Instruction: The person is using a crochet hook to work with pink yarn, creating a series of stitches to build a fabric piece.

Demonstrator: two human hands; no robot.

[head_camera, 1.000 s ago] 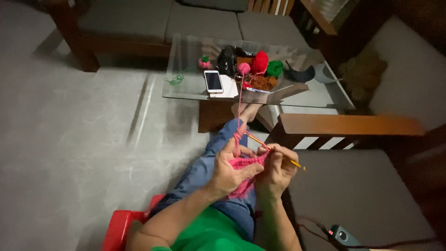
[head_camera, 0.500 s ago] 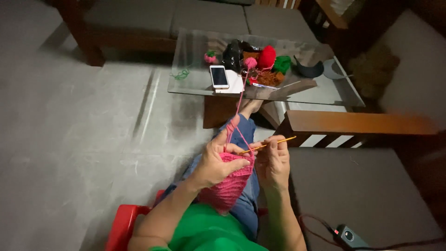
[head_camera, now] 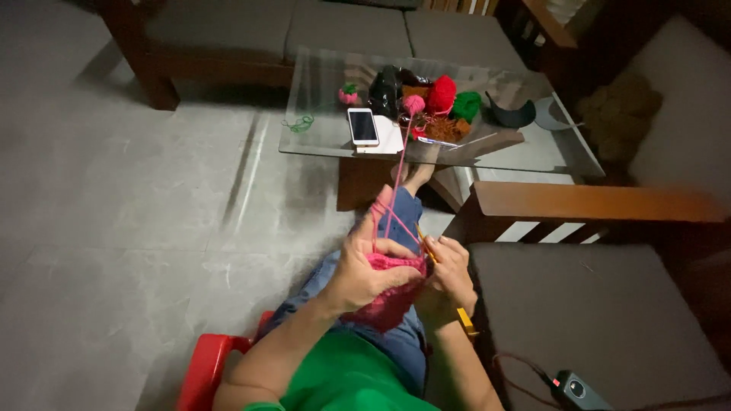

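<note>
Left hand [head_camera: 364, 268] clamped on the pink crochet piece [head_camera: 392, 293] over the lap, right hand [head_camera: 451, 275] closed on the hook [head_camera: 428, 249], hands together; sizeable fabric worked, yarn strand [head_camera: 397, 181] running to pink ball [head_camera: 413, 103] on surface [head_camera: 320, 129], so unfinished.

Green short-sleeved top, blue denim trousers — bare forearms, bare feet.

a home living room is showing: grey-cushioned wooden sofas [head_camera: 274, 30] are surrounding a glass coffee table [head_camera: 320, 129] on a tiled floor [head_camera: 114, 228].
</note>
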